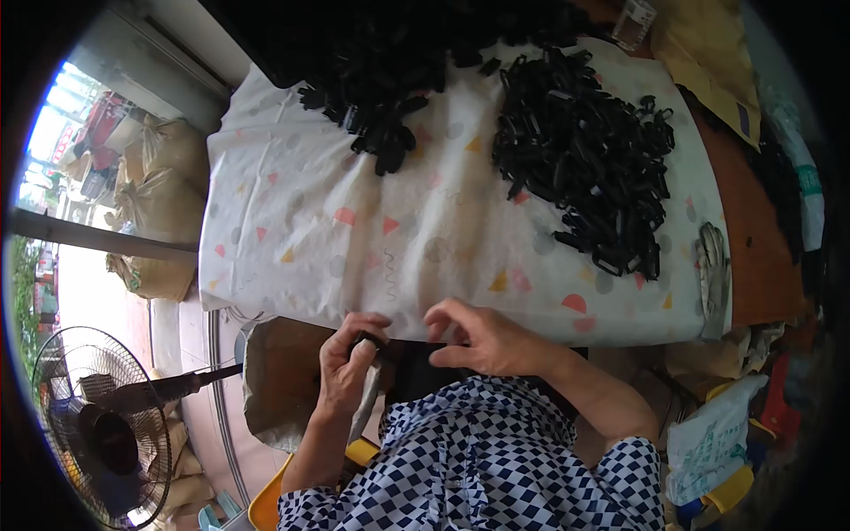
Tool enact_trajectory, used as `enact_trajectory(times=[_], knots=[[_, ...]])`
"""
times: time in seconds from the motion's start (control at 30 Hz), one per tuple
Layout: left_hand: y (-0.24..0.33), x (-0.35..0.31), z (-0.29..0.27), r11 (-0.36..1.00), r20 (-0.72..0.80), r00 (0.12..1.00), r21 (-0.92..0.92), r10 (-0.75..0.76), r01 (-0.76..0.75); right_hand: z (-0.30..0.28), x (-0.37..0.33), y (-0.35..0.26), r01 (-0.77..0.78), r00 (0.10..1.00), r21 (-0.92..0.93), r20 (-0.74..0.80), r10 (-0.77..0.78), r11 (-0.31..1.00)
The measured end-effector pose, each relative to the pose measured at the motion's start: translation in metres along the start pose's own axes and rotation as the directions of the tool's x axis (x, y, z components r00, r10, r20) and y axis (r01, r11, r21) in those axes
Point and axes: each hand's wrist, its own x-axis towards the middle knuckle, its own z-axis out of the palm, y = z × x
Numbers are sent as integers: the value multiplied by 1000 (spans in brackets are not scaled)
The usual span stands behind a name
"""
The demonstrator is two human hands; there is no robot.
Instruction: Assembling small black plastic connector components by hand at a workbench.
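Head view | black piece point(367, 337) gripped by left hand point(340, 365) | right hand point(485, 342) held open | two heaps point(584, 155) shown, finished share unclear

- The cloth point(301, 239) lies over the table point(757, 257) before you; bare tabletop runs along its right side.
- The left pile point(381, 115) rests on the cloth's far part, left of the right pile point(584, 146), with bare cloth between their near portions.
- Your left hand point(345, 367) is at the cloth's near edge, with the part point(368, 340) in its fingers.
- Your right hand point(482, 341) is just right of it, at the same edge.
- The bin point(279, 376) stands below the table's near edge, left of your left hand.
- The fan point(106, 434) is to your left, beyond the bin.
- The sacks point(164, 186) sit left of the table, farther off than the fan.
- The bag point(713, 438) hangs or lies to your right, near your elbow.
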Motion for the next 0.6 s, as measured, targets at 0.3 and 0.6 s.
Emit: enact_trajectory(times=[0.3, 0.6], knots=[[25, 11, -55, 544, -104, 939, 833, 329, -98, -95, -35, -7, -336, 845, -940, -328, -422, 58], [15, 210, 3, 388, -101, 958, 921, 268, -11, -105, -32, 7, -291, 860, -957, -252, -443, -21]])
